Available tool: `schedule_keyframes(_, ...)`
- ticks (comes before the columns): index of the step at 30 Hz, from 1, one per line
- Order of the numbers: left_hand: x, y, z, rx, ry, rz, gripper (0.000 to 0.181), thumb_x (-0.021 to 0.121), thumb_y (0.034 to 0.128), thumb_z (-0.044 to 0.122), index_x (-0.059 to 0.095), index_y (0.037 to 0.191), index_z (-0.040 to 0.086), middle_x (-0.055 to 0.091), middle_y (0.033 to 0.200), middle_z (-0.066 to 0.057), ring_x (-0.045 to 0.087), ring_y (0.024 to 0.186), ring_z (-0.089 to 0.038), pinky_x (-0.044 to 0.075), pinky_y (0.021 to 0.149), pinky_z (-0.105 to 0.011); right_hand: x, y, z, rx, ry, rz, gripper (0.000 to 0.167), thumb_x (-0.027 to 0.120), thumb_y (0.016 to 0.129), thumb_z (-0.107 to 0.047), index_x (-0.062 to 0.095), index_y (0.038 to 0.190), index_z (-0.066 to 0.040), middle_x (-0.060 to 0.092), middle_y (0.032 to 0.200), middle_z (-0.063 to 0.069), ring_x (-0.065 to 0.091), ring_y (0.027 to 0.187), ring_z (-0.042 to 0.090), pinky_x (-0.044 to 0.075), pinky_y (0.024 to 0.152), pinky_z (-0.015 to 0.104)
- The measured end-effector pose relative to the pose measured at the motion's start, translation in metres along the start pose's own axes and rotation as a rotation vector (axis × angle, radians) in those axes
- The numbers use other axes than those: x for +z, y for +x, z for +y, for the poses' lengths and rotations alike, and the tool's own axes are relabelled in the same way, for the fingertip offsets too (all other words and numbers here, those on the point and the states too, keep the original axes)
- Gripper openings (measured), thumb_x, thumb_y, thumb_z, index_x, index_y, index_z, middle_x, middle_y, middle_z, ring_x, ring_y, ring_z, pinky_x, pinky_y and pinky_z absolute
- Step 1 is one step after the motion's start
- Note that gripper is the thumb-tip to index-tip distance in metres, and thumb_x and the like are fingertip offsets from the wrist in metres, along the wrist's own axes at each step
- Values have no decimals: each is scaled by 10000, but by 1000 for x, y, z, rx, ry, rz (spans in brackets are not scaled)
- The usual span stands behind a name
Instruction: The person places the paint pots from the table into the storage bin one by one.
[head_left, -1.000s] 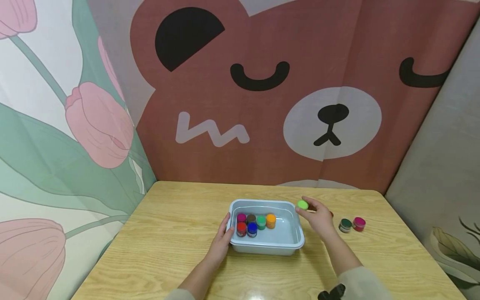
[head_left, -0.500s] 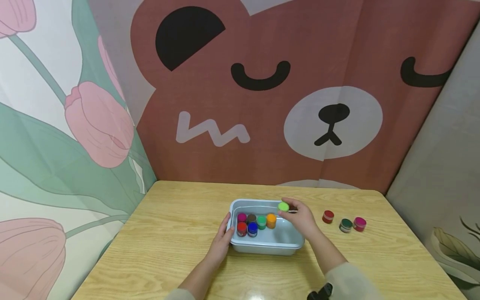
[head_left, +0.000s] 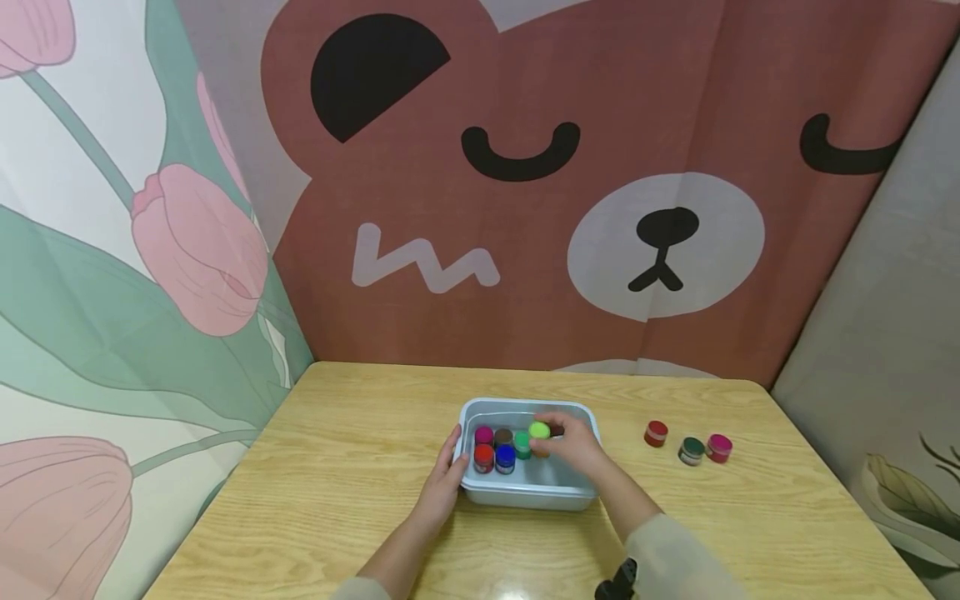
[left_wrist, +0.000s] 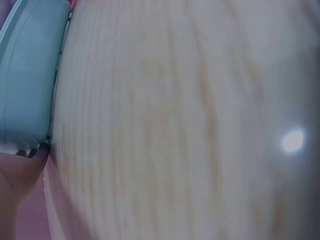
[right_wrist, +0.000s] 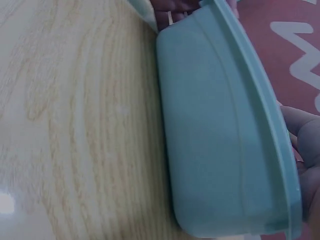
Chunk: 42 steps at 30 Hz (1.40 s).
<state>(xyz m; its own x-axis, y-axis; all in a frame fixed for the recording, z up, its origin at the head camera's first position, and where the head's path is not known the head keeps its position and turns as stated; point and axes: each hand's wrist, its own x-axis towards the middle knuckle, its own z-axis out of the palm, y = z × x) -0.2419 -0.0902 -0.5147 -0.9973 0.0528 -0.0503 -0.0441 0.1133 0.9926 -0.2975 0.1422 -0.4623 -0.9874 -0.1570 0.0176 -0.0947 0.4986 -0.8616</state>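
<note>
My left hand [head_left: 438, 483] grips the left end of a pale blue plastic tub [head_left: 525, 496], thumb at the rim. In the left wrist view its fingertips touch the tub's end. My right hand [head_left: 573, 446] reaches over the tub's right part and pinches a small paint jar with a light green lid [head_left: 539, 430]. A dark patch beneath those fingers is unclear. Inside the tub stand jars in magenta [head_left: 483, 436], brown [head_left: 503, 438], green [head_left: 522, 444], red [head_left: 483, 457] and blue [head_left: 505, 457]. The orange jar [head_left: 542, 454] is mostly hidden behind the held one.
On the wooden table [head_left: 360, 433], right of the tub, stand a red jar [head_left: 656, 433], a dark green jar [head_left: 692, 451] and a magenta jar [head_left: 719, 448]. A bear-printed cloth [head_left: 420, 333] hangs behind the table's far edge.
My right hand has carried the light green jar leftward from beyond the tub's right rim to beside the green jar, lowering it. The left hand and tub stay put.
</note>
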Motion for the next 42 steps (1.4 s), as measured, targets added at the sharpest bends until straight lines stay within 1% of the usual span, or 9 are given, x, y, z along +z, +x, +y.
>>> schedule_keyframes(5, 0, 0, -2, -6, -2, 2, 570, 416, 1049, 298, 198, 1576, 272, 178, 1637, -160, 132, 1492, -456, 150, 1163, -690, 9, 1, 4, -18, -43, -40, 426, 813, 763, -81, 678, 1158, 8, 704, 1031, 104, 632, 940, 213, 533, 796, 315)
schedule_keyframes(9, 0, 0, -1, -4, 3, 8, 567, 416, 1048, 308, 203, 1574, 281, 190, 1634, -162, 142, 1488, -462, 155, 1155, -700, 14, 2, 3, -18, -55, -57, 420, 824, 742, -64, 686, 1133, 1, 705, 1034, 112, 648, 938, 223, 534, 802, 324)
schedule_keyframes(13, 0, -1, 0, 1, 2, 4, 574, 424, 1044, 309, 204, 1574, 277, 192, 1631, -170, 148, 1485, -465, 155, 1155, -699, 16, 1, 2, -16, -61, -61, 419, 826, 742, -67, 684, 1131, -5, 703, 1064, 120, 647, 960, 235, 530, 834, 345)
schedule_keyframes(18, 0, -1, 0, 10, 2, -4, 578, 427, 1043, 304, 203, 1575, 265, 191, 1631, -170, 146, 1489, -455, 152, 1166, -684, 16, 1, 4, -34, -57, -96, 399, 821, 743, -54, 682, 1111, 10, 696, 1048, 131, 638, 943, 233, 527, 810, 324)
schedule_keyframes(23, 0, 0, -1, 14, -6, -6, 578, 427, 1042, 301, 204, 1574, 262, 188, 1633, -168, 146, 1491, -450, 153, 1170, -677, 17, 3, 4, -6, -85, -129, 391, 824, 749, -79, 687, 1108, -12, 685, 1033, 97, 616, 940, 210, 521, 817, 337)
schedule_keyframes(26, 0, 0, -1, 16, -2, -9, 577, 418, 1046, 300, 197, 1576, 258, 184, 1632, -177, 146, 1488, -459, 161, 1166, -681, 19, 5, 3, 25, -114, -131, 394, 830, 752, -100, 690, 1114, -33, 688, 1047, 74, 604, 956, 199, 515, 866, 373)
schedule_keyframes(30, -1, 1, -2, 24, -3, -14, 576, 410, 1049, 293, 187, 1578, 252, 175, 1633, -180, 139, 1487, -465, 170, 1165, -679, 22, 8, 3, 32, -153, -117, 396, 836, 741, -98, 694, 1106, -40, 694, 1049, 69, 610, 969, 208, 511, 908, 410)
schedule_keyframes(39, -1, 2, -4, 17, -10, -9, 579, 420, 1045, 280, 194, 1577, 250, 185, 1631, -181, 145, 1488, -459, 158, 1169, -677, 27, 10, 2, 26, -223, -107, 392, 847, 723, -93, 700, 1085, -51, 694, 1016, 53, 619, 954, 200, 523, 902, 422)
schedule_keyframes(42, 0, 2, -5, 11, -4, -6, 578, 421, 1044, 280, 198, 1576, 254, 189, 1631, -174, 145, 1489, -456, 156, 1169, -677, 28, 11, 2, 9, -232, -104, 392, 849, 713, -81, 700, 1074, -39, 694, 999, 65, 620, 935, 207, 526, 884, 415)
